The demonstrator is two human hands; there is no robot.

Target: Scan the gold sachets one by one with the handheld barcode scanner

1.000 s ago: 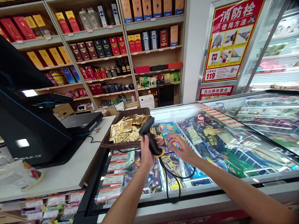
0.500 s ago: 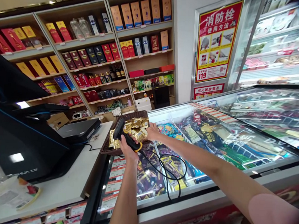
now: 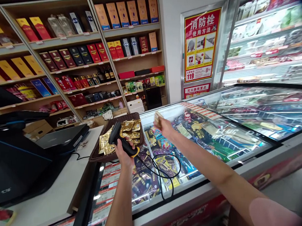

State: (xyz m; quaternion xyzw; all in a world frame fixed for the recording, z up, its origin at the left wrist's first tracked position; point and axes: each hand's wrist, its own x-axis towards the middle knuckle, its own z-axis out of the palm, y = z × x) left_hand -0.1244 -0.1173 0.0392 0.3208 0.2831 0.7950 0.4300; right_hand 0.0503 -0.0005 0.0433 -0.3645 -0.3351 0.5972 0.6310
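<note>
My left hand [image 3: 125, 153] is wrapped round a black barcode scanner [image 3: 115, 133] with a yellow edge, held over a brown wicker basket [image 3: 95, 154]. Gold foil packets [image 3: 133, 127] fill much of the basket. To the right of the basket, above the freezer glass, my right hand [image 3: 164, 126] pinches a small pale-gold packet [image 3: 158, 116]. The scanner's black cable [image 3: 174, 175] lies in loops on the glass.
A glass-topped freezer [image 3: 189, 214] holding packaged goods stretches away to the right. At the left, a black terminal [image 3: 18, 164] stands on a white counter [image 3: 60, 189]. Shelves of boxes and a fire-hydrant poster [image 3: 201, 45] are behind.
My right hand has moved from the basket's right edge up and right, and a packet now shows in its fingers. My left hand still grips the scanner. The view has turned slightly right.
</note>
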